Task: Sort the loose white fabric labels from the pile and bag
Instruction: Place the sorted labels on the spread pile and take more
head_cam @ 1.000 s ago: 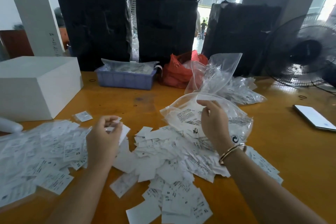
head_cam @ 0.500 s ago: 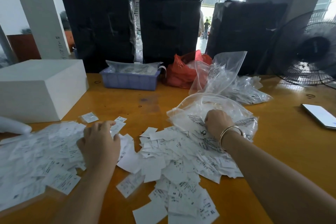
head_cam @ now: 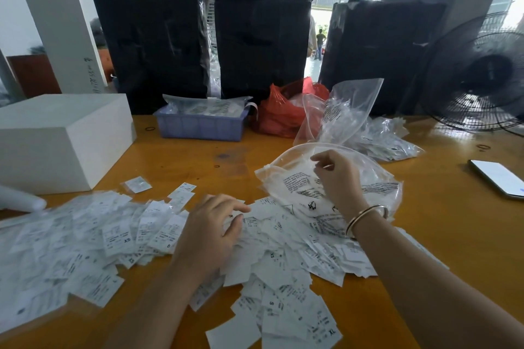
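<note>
The left hand lies palm down on the labels heaped across the near tabletop, its forearm reaching in from the bottom edge. Its fingers are loosely spread and bent, tips resting on the paper; whether they pinch a label cannot be told. The right hand is raised over the mouth of the clear bag, which lies open just behind the pile and touches it. Its fingers are curled, thumb and forefinger drawn together near the bag's rim; what they grip, if anything, cannot be told. A bangle circles that wrist, and the forearm runs to the lower right corner. More labels spread left under a clear sheet. A phone lies at the right edge.
</note>
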